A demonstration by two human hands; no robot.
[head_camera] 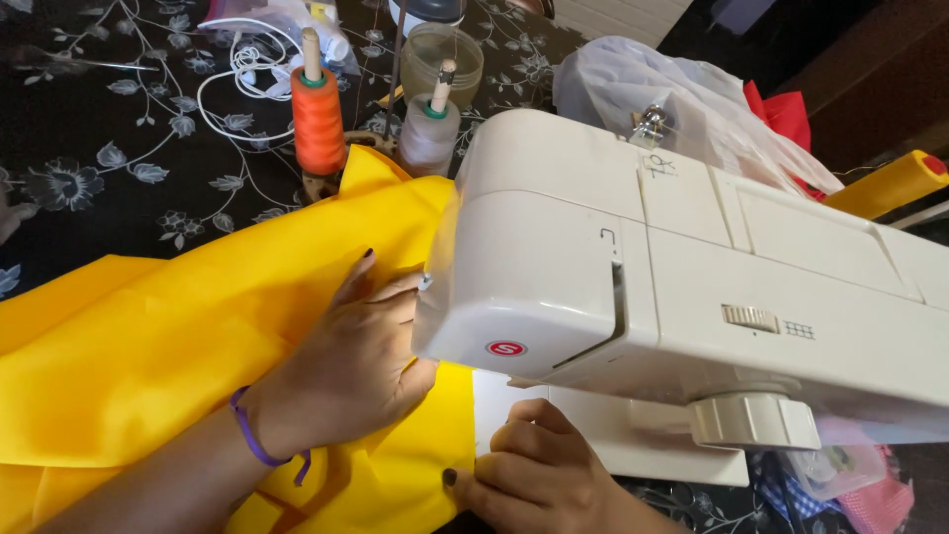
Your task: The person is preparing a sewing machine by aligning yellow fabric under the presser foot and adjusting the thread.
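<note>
While we are feeding the yellow fabric (pixel 178 346) under the head of the white sewing machine (pixel 692 287), our left hand (pixel 356 361) is lying flat on the cloth with its fingers (pixel 381 297) spread apart and pressing down, their tips reaching under the machine's front end where the needle is hidden from us. Our right hand (pixel 539 475) is sitting at the near edge of the fabric, its fingers curled together and pinching the cloth's edge just beside the machine's base. To do this well, we judge that we are wanting even, light pressure from the flat hand, keeping the tips clear of the needle area we cannot see, while the pinching hand is keeping the edge straight and taut without dragging it. The fabric is lying across the dark flowered surface (pixel 99 148), bunching up toward the back. Behind it, an orange thread spool (pixel 317 119) and a pale spool (pixel 428 133) are standing upright on pegs, near a clear round container (pixel 447 54) and a coil of white cord (pixel 247 74). On the machine's face, a small red oval badge (pixel 505 348) is sitting low at the left, with a small slider and grid marking further right. A clear plastic bag (pixel 652 89) is lying behind the machine.
</note>
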